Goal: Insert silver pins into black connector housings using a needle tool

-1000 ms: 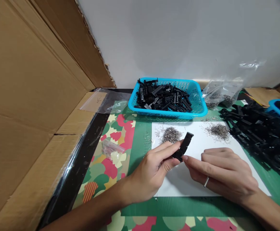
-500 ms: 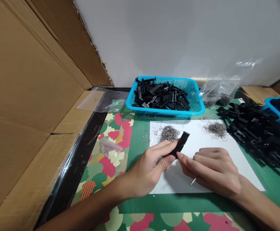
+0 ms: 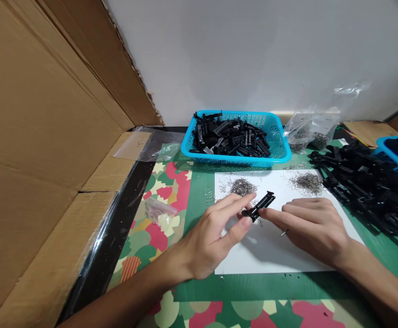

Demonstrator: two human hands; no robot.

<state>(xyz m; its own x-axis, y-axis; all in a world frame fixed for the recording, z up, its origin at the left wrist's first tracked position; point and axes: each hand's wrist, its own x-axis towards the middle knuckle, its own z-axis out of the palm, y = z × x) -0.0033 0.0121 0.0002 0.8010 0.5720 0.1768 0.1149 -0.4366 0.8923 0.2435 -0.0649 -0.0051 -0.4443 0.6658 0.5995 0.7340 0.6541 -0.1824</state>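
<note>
Over the white sheet, my left hand pinches the lower end of a narrow black plastic part between thumb and fingers. The part slants up to the right, its slotted face showing. My right hand touches the part's near side with its index fingertip, the other fingers curled. From under that hand pokes the tip of a thin pale rod; the rest of it is hidden. A small bent wire piece shows just below the part. Behind my left fingers lies a heap of small metal wire pieces.
A blue basket of similar black parts stands at the back. Another wire heap lies on the white sheet. Black parts are piled at right beside a second blue basket. Cardboard walls the left side.
The black part has been turned so its slotted face shows, and it lies at a lower slant. My left fingers have loosened and spread somewhat; my right hand has shifted slightly up and right.
</note>
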